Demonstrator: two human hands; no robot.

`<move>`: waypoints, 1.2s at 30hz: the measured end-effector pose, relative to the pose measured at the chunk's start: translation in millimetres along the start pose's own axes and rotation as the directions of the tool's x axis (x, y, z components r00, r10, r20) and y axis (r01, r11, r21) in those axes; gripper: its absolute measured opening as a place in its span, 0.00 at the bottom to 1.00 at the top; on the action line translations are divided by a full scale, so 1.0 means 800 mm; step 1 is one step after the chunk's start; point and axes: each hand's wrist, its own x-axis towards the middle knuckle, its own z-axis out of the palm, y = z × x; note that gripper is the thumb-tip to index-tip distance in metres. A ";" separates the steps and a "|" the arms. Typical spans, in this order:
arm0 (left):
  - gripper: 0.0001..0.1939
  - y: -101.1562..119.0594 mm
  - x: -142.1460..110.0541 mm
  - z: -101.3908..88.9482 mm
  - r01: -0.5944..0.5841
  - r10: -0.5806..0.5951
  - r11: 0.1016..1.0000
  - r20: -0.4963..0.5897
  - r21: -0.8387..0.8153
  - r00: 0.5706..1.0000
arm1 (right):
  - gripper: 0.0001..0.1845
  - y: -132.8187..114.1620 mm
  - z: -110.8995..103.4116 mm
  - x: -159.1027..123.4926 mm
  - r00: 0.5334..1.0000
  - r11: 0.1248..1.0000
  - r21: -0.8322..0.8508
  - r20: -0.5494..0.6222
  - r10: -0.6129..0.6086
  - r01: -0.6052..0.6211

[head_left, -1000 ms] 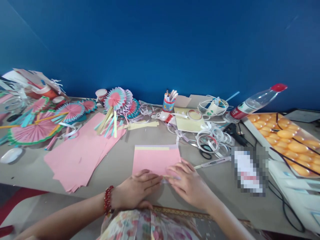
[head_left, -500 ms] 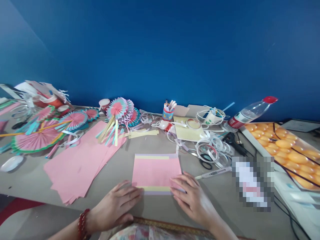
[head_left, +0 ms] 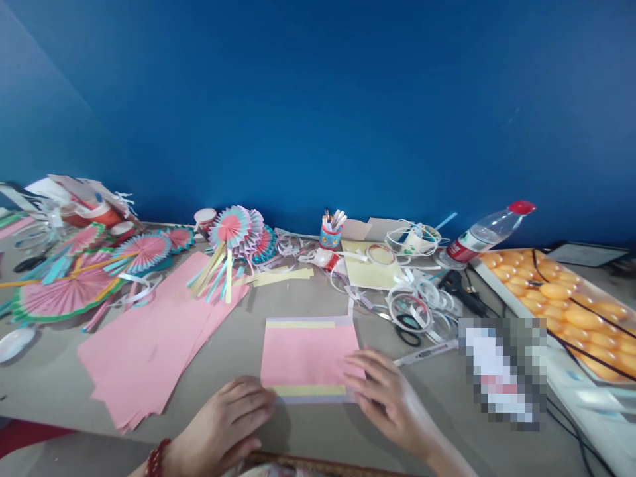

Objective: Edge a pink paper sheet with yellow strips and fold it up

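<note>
A pink paper sheet [head_left: 308, 354] lies flat on the table in front of me. Pale yellow and lilac strips run along its far and near edges. At its near left corner rests my left hand [head_left: 231, 417], fingers stretched out over the paper's edge, with a red bead bracelet on the wrist. My right hand [head_left: 382, 397] is at the sheet's right edge, its fingers spread and slightly blurred; whether they press on the paper I cannot tell. Neither hand grips anything.
Left are a stack of pink sheets [head_left: 149, 351] and folded paper fans [head_left: 231, 228]. Behind stands a pen cup [head_left: 330, 235]. On the right lie scissors [head_left: 407, 329], a utility knife [head_left: 427, 352], a glue gun [head_left: 462, 291], a leaning bottle [head_left: 487, 233] and a keyboard [head_left: 586, 371].
My hands met at the sheet's near edge, then moved apart to its two sides, uncovering the near yellow and lilac strips. The whole view has shifted, so things appear lower.
</note>
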 end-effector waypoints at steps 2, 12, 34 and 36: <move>0.21 -0.001 0.004 -0.003 0.012 -0.013 0.998 -0.022 -0.055 1.000 | 0.19 0.007 -0.005 0.004 0.991 0.994 0.034 -0.089 0.103 -0.100; 0.21 -0.011 0.032 -0.022 -0.002 -0.007 0.997 -0.106 -0.080 0.994 | 0.20 0.005 0.005 0.023 0.990 0.995 0.002 0.103 0.096 -0.097; 0.23 -0.036 0.023 -0.008 0.271 -0.275 0.961 -0.138 -0.047 0.951 | 0.21 -0.003 0.011 0.040 0.981 0.996 0.017 0.178 0.080 -0.084; 0.23 -0.041 0.026 -0.018 0.243 -0.252 0.967 -0.162 -0.072 0.954 | 0.20 0.000 0.008 0.038 0.988 0.997 0.027 0.135 0.071 -0.075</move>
